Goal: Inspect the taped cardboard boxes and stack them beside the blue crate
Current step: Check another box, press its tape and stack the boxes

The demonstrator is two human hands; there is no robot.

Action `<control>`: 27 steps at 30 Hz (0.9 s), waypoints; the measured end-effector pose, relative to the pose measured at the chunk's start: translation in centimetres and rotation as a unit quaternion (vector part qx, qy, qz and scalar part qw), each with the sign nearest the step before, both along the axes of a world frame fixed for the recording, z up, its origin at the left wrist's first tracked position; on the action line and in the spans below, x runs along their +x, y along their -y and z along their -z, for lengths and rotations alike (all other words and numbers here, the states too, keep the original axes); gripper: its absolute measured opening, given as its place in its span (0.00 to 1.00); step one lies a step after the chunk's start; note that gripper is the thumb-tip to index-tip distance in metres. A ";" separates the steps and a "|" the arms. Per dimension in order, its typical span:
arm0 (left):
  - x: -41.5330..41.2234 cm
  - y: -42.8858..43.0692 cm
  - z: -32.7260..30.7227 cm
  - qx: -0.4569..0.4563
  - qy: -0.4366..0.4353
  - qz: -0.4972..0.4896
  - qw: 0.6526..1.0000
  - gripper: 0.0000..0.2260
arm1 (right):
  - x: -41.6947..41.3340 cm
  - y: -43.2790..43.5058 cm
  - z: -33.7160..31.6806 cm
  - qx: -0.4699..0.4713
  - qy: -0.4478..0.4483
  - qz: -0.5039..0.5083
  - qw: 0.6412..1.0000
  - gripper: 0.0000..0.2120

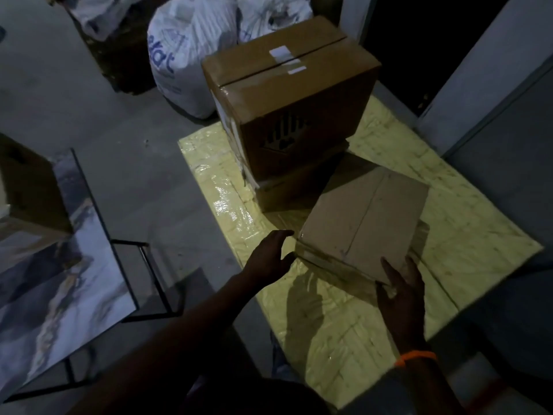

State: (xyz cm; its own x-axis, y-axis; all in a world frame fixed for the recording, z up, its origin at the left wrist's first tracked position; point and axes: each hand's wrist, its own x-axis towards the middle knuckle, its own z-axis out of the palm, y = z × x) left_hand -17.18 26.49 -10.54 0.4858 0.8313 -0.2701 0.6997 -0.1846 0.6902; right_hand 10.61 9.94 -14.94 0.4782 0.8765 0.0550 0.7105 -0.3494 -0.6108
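- The table (59, 265) stands well left of the left hand (269, 256) and plays no part.
- The left hand has its fingers spread and relaxed, just beside the near left corner of the small box (362, 226), gripping nothing.
- The big box (293, 100), beyond both hands, is taped and sits on a lower box (284, 193) (a stack begun, I judge).
- The small box lies between the hands on the yellow sheet (449, 235), not yet lifted.
- The right hand (402, 298) has straight fingers touching its near right corner, not closed round it.
- Left to do: lift, check and stack it. No blue crate is in view.
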 end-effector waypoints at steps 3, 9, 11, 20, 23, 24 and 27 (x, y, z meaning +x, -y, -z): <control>2.7 0.3 -0.1 -0.083 -0.013 0.010 0.996 0.34 | -0.1 0.2 -0.8 0.024 -0.119 0.076 0.990 0.29; 4.2 1.3 0.6 -0.134 0.049 -0.056 0.988 0.27 | -1.3 0.3 -1.4 0.049 -0.364 0.238 0.899 0.29; 3.3 1.7 0.6 -0.114 0.029 -0.038 0.992 0.22 | -1.6 0.9 -1.5 0.031 -0.394 0.265 0.880 0.25; -5.0 6.3 -1.8 -0.107 0.103 -0.145 0.978 0.13 | -9.4 6.4 -4.9 -0.021 -0.395 0.228 0.890 0.24; -9.1 7.9 -2.8 -0.149 0.152 -0.238 0.948 0.22 | -13.5 7.9 -5.7 -0.034 -0.385 0.158 0.908 0.28; -11.0 8.6 -3.5 -0.163 0.167 -0.258 0.938 0.26 | -15.1 8.3 -6.0 -0.031 -0.380 0.133 0.915 0.32; -16.6 10.4 -5.3 -0.176 0.202 -0.292 0.918 0.22 | -19.7 8.7 -7.9 -0.040 -0.383 0.091 0.918 0.37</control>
State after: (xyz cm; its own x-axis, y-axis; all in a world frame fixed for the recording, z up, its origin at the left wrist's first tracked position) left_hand -33.73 16.09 -5.22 0.1052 0.8775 -0.4679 0.2833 0.4245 0.8599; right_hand -9.08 1.26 -7.06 0.4892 0.7644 -0.4199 0.0088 -0.4858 -0.8740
